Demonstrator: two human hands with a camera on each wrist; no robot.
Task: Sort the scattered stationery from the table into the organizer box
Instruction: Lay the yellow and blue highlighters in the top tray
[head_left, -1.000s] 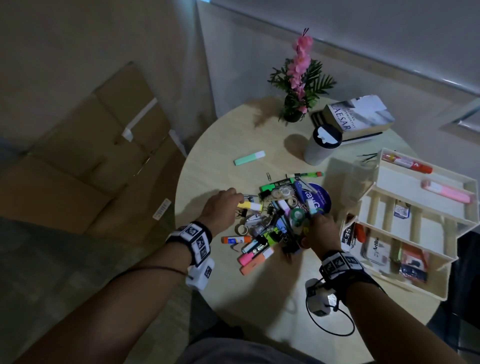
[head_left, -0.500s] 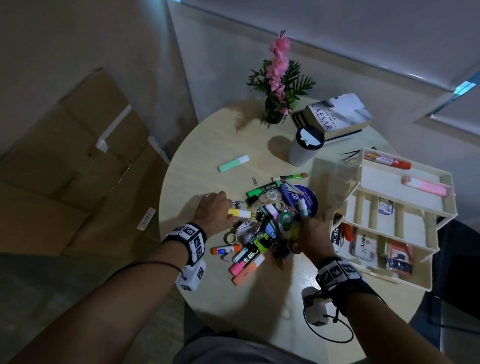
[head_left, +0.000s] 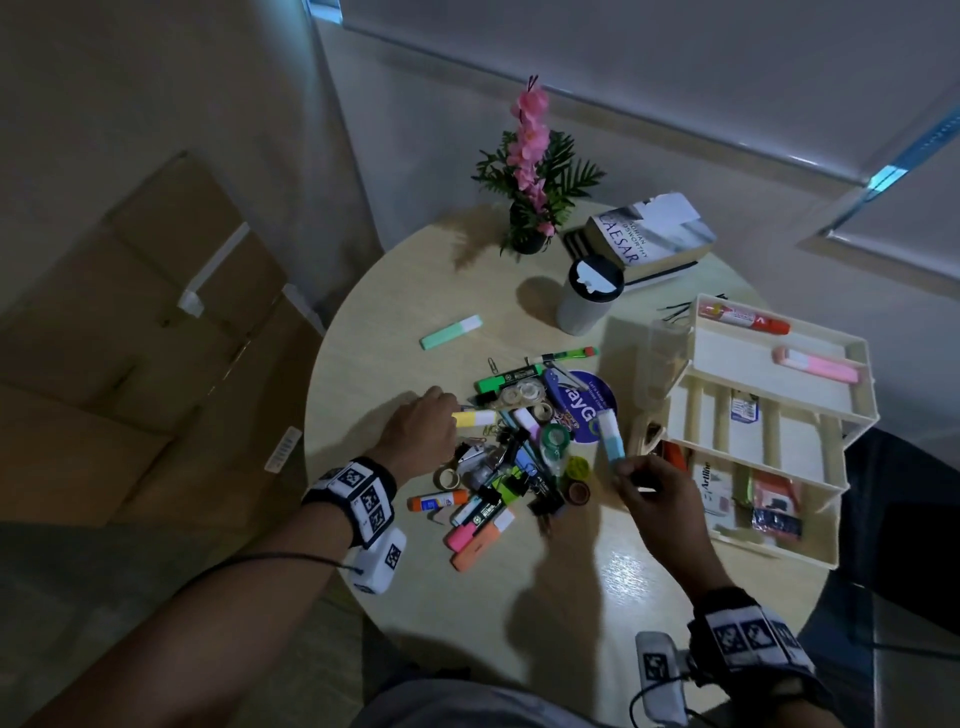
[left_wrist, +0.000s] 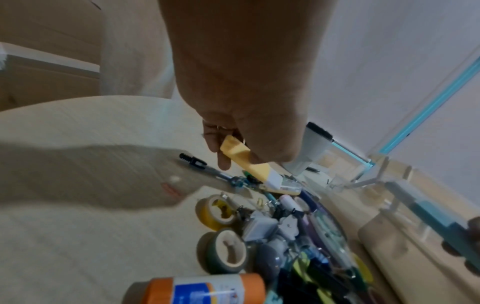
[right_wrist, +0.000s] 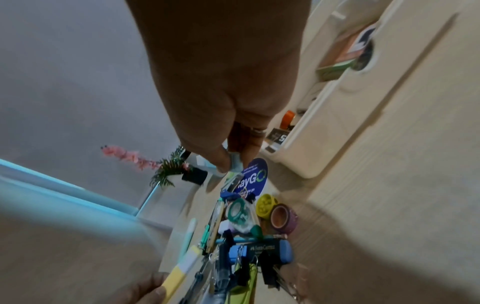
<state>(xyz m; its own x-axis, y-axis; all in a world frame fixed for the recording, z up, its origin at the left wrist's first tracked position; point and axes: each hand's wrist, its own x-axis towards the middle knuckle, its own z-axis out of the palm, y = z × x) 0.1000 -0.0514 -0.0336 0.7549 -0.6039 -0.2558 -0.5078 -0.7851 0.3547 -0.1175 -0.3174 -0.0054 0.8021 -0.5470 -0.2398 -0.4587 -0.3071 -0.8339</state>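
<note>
- Head view: we see the right hand (head_left: 655, 492) pinching a pale-blue highlighter (head_left: 611, 434) beside the tiered cream organizer box (head_left: 779, 410); the left hand (head_left: 422, 429) grips a yellow highlighter (head_left: 474, 418) over the pile on the round wooden table (head_left: 561, 613).
- Left wrist view: we see fingers curled round the blocky yellow barrel.
- Right wrist view: we see thumb and fingers clamping the blue highlighter's end; glossy tape rolls (right_wrist: 281, 216) lie below.

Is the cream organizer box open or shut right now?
Open: the cream tiered organizer box has its trays fanned out, showing a pink highlighter in the top tray.
</note>
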